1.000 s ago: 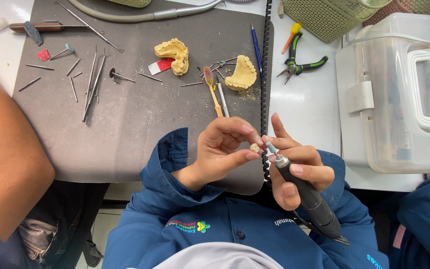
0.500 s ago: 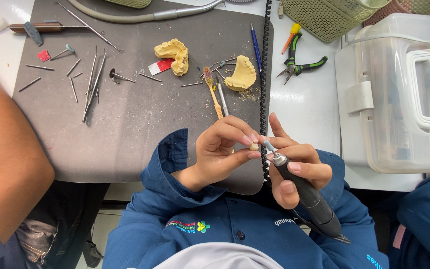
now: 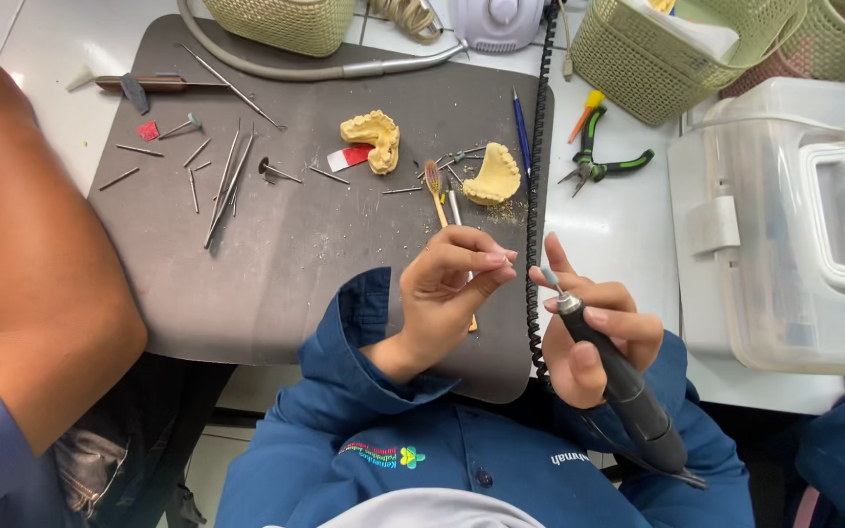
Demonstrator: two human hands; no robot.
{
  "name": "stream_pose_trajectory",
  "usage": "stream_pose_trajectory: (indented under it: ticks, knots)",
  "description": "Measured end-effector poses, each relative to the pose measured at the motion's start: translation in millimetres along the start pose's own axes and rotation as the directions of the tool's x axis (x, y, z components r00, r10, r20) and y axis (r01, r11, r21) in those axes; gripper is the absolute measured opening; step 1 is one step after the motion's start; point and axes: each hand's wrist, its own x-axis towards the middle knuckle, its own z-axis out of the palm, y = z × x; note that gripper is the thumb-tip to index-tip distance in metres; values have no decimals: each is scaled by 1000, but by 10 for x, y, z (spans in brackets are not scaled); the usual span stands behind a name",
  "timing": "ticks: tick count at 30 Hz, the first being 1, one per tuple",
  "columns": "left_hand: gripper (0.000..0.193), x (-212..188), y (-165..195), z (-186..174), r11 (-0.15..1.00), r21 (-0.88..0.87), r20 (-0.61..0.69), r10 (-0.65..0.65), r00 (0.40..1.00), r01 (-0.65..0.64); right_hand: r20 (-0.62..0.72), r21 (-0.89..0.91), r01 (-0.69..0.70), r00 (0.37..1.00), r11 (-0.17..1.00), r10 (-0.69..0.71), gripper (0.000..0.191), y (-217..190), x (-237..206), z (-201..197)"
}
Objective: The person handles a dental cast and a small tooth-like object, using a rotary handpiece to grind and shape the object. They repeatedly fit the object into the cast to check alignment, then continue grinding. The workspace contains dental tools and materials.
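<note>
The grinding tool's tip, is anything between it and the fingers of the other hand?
Nothing visible. The grinding tool in the right hand points its tip across an open gap toward the pinched fingers of the left hand.

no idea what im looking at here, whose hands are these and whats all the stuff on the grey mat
The picture comes from a camera worn on a person's head, looking down at their own two hands. The right hand holds a dark pen-shaped rotary handpiece, tip up. The left hand pinches its fingertips together; anything between them is too small to tell. On the grey mat lie two yellow plaster tooth models, thin metal burs and a small brush. Green-handled pliers and a clear plastic box sit on the white table. The bare arm at the left is another person's.
</note>
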Motion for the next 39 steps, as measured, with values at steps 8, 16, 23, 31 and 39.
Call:
stream_pose_trajectory:
  ticks: [8,16,23,31,39]
  knots:
    - [32,-60,27,13,980,136,-14,149,989,-146,-34,-8,-49,998,999,49,25,-13,-82,-9]
    - [30,-88,39,0,989,81,-89,128,988,-121,-14,-154,-8,1000,988,6,25,11,28,-53]
    - [24,-61,140,-123,987,69,-309,157,938,-143,571,-736,462,816,496,87,29,134,665,-542]
    - [21,16,490,-489,987,106,-345,148,927,-118,642,-707,707,629,21,438,21,160,702,-299]
    - [23,-206,935,-842,979,194,-342,2,940,69,540,-677,730,575,-88,614,18,188,546,-48]
